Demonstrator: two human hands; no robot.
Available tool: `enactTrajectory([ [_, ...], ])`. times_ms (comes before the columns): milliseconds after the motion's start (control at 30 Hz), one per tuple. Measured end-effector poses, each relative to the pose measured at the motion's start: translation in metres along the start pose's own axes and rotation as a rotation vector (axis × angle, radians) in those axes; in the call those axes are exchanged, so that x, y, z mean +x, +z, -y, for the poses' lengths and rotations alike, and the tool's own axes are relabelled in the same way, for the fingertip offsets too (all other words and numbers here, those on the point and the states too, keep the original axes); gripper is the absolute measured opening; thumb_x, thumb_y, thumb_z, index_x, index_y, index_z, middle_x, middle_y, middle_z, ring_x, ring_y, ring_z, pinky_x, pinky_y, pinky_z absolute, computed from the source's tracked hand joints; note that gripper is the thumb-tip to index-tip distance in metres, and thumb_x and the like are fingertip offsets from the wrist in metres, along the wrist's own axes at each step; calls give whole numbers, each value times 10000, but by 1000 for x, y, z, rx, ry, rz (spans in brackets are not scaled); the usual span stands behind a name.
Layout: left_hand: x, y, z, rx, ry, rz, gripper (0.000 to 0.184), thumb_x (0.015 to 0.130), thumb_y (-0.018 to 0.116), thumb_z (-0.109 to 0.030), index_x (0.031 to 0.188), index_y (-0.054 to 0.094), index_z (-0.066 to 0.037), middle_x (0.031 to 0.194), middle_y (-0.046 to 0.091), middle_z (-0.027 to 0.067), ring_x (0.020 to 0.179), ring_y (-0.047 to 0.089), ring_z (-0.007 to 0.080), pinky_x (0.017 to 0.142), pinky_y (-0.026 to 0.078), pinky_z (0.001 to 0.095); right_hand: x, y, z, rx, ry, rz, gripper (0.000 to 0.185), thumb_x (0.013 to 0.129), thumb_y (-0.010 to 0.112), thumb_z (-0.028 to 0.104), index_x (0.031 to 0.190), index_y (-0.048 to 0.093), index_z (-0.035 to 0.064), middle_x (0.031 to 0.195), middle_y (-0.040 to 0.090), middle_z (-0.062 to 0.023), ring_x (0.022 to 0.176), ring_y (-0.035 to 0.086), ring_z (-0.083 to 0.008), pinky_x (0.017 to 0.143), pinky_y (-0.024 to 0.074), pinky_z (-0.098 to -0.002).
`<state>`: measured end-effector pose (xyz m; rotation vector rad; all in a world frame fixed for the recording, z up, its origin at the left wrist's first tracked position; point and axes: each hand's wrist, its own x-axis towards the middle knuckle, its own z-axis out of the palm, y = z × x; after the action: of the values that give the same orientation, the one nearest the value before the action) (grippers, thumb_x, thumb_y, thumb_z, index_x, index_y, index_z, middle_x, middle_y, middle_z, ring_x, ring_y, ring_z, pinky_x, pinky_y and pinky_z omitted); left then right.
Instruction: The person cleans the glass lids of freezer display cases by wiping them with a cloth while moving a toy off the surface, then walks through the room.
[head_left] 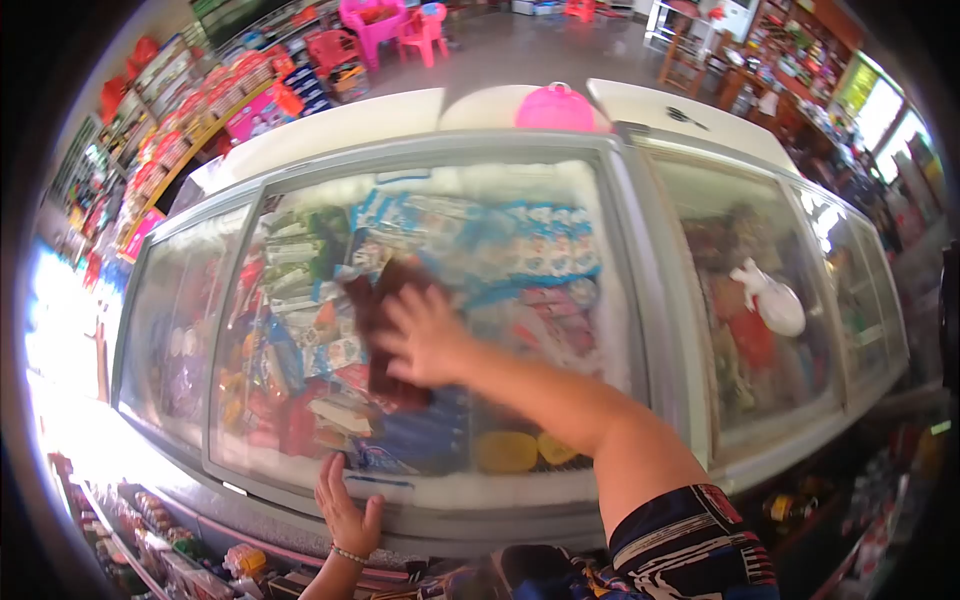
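Patterned sleeve (690, 545), right grip (432, 338) spread on cloth (368, 312) over freezer glass (540, 240), left grip (350, 512) spread, grey floor (490, 52) beyond

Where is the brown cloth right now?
In the head view, the brown cloth is slightly left of centre, under the right hand on the glass freezer lid, beyond the left hand by its near edge.

No legible lettering anywhere.
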<state>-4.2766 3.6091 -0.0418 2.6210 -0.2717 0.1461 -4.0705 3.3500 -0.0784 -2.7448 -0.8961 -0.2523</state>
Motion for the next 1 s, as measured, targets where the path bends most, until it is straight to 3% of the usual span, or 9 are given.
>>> enactTrajectory([
  [100,-5,4,8,-65,64,-77,817,884,565,-505,1456,358,41,1457,397,273,1340,384,452,1119,250,544,-81,2,72,210,-156,-42,505,912,560,509,1379,590,318,1561,371,-144,1476,231,-391,1170,142,-632],
  [267,-10,4,11,-81,102,-54,713,943,519,-453,1459,376,18,1469,390,261,1356,369,447,1133,254,524,-207,-29,88,286,-27,-35,372,866,604,228,1220,669,136,1502,456,-135,1420,375,-340,1168,291,-491],
  [400,-9,8,17,-58,160,-26,657,974,495,-441,1440,405,13,1451,420,244,1331,403,434,1112,286,517,-297,-86,60,24,188,-193,247,760,631,122,996,669,62,1171,624,-143,1051,590,-333,878,507,-430],
  [433,-9,10,18,-54,160,-19,643,976,494,-429,1438,408,12,1448,424,242,1328,408,432,1109,291,513,-316,-108,51,21,343,-86,232,742,631,116,969,669,88,1163,630,-122,1016,591,-332,880,498,-428],
  [533,-8,15,23,-36,150,-26,578,984,498,-360,1425,434,8,1440,436,232,1325,420,419,1106,300,503,-357,-182,38,-216,688,-341,179,766,616,95,932,683,105,1175,639,-82,980,583,-320,816,458,-437],
  [633,-6,16,23,-75,166,-52,569,977,513,-344,1415,452,13,1437,438,232,1326,420,416,1109,300,505,-423,-170,2,-403,1012,-438,280,834,585,114,1093,693,118,1276,606,-107,1095,562,-324,891,432,-475],
  [733,-8,20,15,-11,200,-126,522,977,511,-302,1387,483,21,1424,454,222,1327,421,406,1113,302,504,-482,-131,-12,-358,1170,71,467,859,586,177,1321,598,115,1496,430,-164,1340,433,-333,1061,342,-552],
  [833,-15,34,-46,-112,174,-151,450,942,539,-180,1344,519,22,1410,473,212,1327,427,388,1129,297,489,-493,-113,-28,-196,1082,110,645,874,579,226,1488,426,99,1627,189,-181,1498,214,-316,1173,155,-607],
  [1000,-25,97,-233,-144,381,-24,372,794,647,-69,1161,617,-14,1325,538,201,1318,452,382,1112,319,532,-447,-97,-154,-72,826,-45,614,929,517,296,1503,401,111,1638,165,-172,1506,191,-343,1196,165,-563],
])
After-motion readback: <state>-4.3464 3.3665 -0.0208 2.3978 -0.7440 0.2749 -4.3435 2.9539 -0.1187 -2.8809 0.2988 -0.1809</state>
